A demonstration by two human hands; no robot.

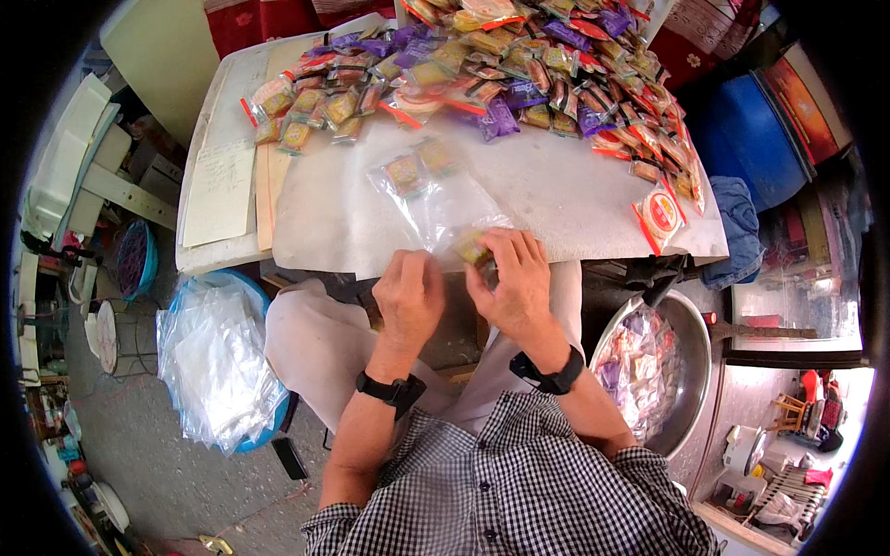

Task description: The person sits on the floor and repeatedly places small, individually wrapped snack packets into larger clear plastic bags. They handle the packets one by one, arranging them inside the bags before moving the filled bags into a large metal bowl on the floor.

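My left hand (410, 295) grips the near edge of a clear plastic bag (434, 215) lying on the covered table (313, 208). Two small wrapped yellow snacks (405, 174) show at the bag's far end; whether both lie inside is blurred. My right hand (511, 278), at the bag's near right side, holds another wrapped yellow snack (471, 249) between thumb and fingers. Beyond my hands, a large heap of wrapped snacks (500, 62) covers the table's far part, in yellow, purple and red-edged wrappers. One round red-and-white wrapped snack (659, 215) lies apart at the right.
A blue basin (259, 292) of empty clear bags (222, 361) stands low at my left, a metal basin (695, 368) of filled bags at my right. Handwritten paper (219, 191) lies on the table's left. A blue barrel (747, 142) stands at right, a phone (289, 459) on the floor.
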